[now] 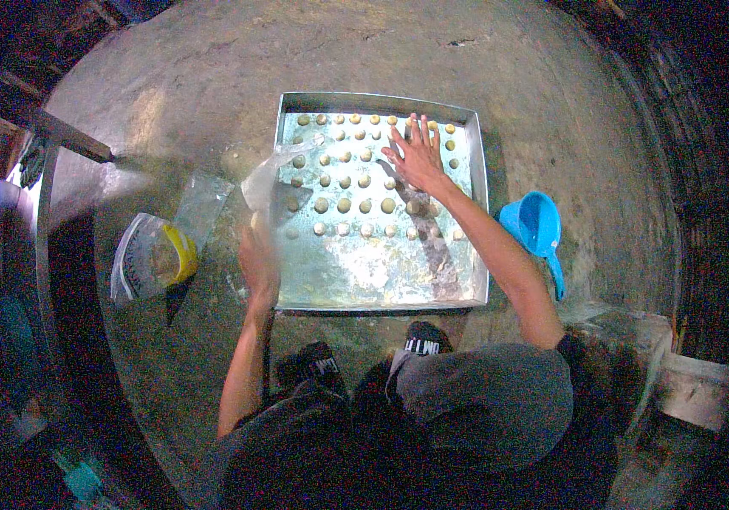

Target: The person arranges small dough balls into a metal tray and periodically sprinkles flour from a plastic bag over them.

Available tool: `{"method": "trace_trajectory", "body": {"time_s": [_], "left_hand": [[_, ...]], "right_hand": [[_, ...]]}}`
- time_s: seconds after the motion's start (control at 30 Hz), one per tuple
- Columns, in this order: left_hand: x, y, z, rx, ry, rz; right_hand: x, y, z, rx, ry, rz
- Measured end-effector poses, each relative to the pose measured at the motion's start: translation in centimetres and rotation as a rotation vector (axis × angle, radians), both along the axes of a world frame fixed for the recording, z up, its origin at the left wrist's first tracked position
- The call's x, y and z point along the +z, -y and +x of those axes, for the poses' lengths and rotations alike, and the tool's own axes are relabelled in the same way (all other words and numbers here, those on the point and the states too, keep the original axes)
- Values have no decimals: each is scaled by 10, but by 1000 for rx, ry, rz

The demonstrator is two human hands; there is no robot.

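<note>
A square metal baking tray (326, 274) lies on the floor before me, with rows of small round dough balls (344, 205) over its far and middle parts. My right hand (418, 159) reaches over the tray's far right, palm down and fingers spread, hiding some of the balls. Blurred by motion, my left hand (259, 264) is at the tray's left edge. From its fingertips a whitish, see-through piece of plastic (262, 183) stretches up over the tray's left rim; its exact form is unclear. Bare metal shows along the near side of the tray.
Right of the tray stands a blue plastic dipper (533, 224) with a handle. To the left are a printed plastic pouch (141, 261), a yellow curved object (181, 255) and a clear plastic sheet (205, 201). A wooden post (78, 137) juts in at the left. My feet are close to the tray's near edge.
</note>
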State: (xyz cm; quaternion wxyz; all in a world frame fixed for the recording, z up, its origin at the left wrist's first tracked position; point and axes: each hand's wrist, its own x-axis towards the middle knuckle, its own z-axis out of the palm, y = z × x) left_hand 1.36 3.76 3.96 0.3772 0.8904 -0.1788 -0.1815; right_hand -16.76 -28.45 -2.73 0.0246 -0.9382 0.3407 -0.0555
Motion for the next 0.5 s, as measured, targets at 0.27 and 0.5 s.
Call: {"method": "trace_trajectory", "body": {"time_s": [0.27, 0.5], "left_hand": [[-6, -4, 1, 12, 1, 4], [-8, -1, 2, -13, 47, 90]], "right_hand": [[3, -6, 4, -32, -162, 28], [2, 12, 4, -60, 136, 35]]}}
